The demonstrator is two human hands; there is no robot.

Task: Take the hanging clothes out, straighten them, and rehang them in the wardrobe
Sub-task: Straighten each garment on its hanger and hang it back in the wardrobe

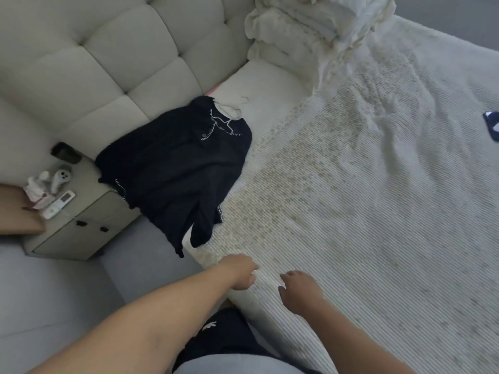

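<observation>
Lying rumpled, dark top on hanger.

Both bare forearms reach forward, near the viewer. The left hand curls loosely and empty. The right hand hangs empty, fingers relaxed.
</observation>
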